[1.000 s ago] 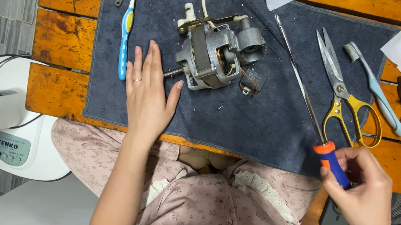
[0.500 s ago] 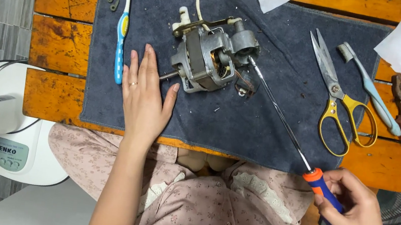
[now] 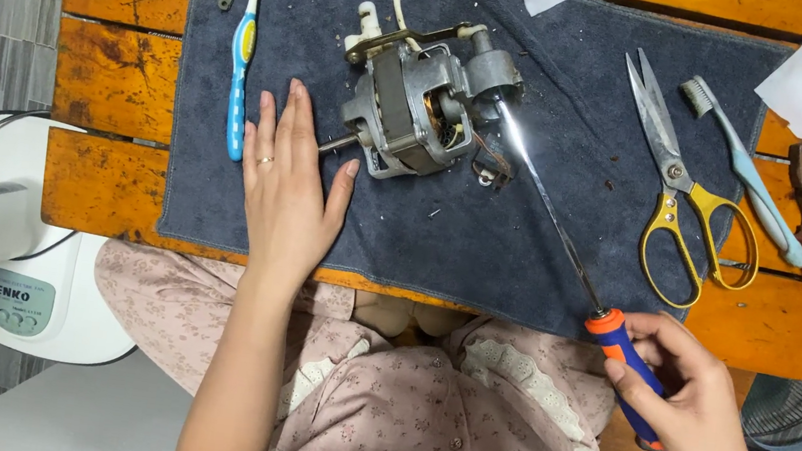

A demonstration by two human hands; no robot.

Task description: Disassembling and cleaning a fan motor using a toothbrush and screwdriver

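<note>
Screwdriver (image 3: 562, 229) (right hand (image 3: 692, 410) gripping) touches motor (image 3: 424, 107); left hand (image 3: 287, 187) flat.

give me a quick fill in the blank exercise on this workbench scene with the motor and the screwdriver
1. The right hand holds a long screwdriver by its orange and ____ handle.
2. The left hand lies flat on the dark ____ towel beside the electric motor.
3. The scissors right of the motor have ____ handles.
4. The toothbrush left of the left hand is blue and ____.

Missing words: blue; blue; yellow; yellow
</note>
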